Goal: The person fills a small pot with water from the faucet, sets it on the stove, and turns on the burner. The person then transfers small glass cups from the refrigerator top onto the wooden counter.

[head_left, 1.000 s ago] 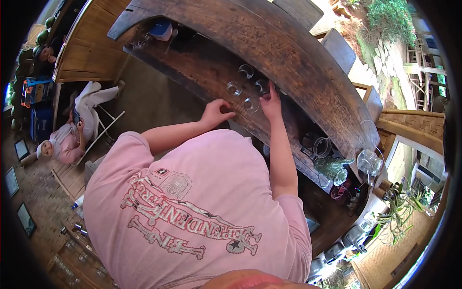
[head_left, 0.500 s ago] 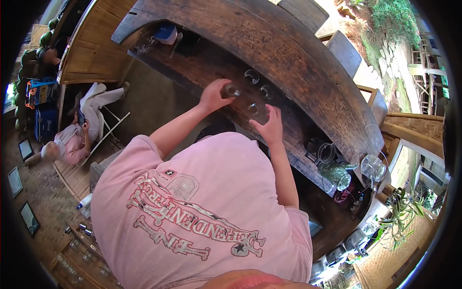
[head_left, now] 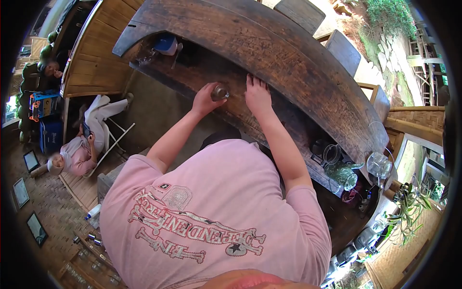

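My left hand (head_left: 207, 101) is closed around a small clear drinking glass (head_left: 220, 92), tilted over the lower wooden shelf (head_left: 197, 72) of the bar. To the right of it, my right hand (head_left: 258, 98) reaches palm down over the same shelf. Its fingers stretch out toward the inner edge of the dark curved wooden counter (head_left: 288, 53), slightly apart, with the tips close under that edge. Whatever lies beneath the right palm is hidden. A gap of bare shelf separates the two hands.
A blue-and-white container (head_left: 166, 44) stands at the shelf's left end. Toward the right end are a glass pitcher (head_left: 340, 177) and a large glass jar (head_left: 378, 165). Left of me, a seated person (head_left: 79, 154) holds a phone. Wooden chairs (head_left: 342, 53) line the counter's far side.
My right hand has moved left and farther forward, from beside the small glasses to the counter's inner edge. Those glasses no longer show. My left hand has shifted slightly left with its glass.
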{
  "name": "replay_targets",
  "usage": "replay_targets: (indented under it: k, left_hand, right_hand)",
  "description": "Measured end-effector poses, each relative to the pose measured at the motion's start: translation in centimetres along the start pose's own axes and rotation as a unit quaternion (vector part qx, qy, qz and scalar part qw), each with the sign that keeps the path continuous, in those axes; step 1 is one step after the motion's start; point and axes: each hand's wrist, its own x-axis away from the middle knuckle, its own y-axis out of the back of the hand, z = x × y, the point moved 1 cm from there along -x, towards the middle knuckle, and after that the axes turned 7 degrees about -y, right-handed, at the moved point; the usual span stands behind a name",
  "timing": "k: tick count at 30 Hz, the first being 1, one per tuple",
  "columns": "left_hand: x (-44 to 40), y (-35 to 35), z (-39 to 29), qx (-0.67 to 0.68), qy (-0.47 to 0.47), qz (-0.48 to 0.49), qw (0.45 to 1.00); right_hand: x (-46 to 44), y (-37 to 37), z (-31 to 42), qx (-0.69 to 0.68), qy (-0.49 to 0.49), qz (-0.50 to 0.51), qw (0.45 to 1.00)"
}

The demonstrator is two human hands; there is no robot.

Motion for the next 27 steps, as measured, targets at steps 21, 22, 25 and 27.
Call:
replay_targets:
  k: [21,22,25,27]
  left_hand:
    - [0.9,1.0,1.5,0.057,0.029,-0.073,0.995]
    - [0.8,1.9,0.0,0.02,0.018,-0.122,0.992]
    - [3.7,1.4,-0.2,-0.005,-0.026,-0.162,0.986]
    - [4.4,0.9,-0.6,0.005,-0.058,-0.154,0.986]
  right_hand:
    - [-4.4,0.1,4.0,-0.188,0.119,0.104,0.969]
    - [-3.2,1.4,3.4,-0.19,0.105,0.089,0.972]
    - [0.9,2.8,-0.7,-0.201,0.146,0.031,0.968]
    - [4.0,3.3,-3.8,-0.207,0.064,0.005,0.976]
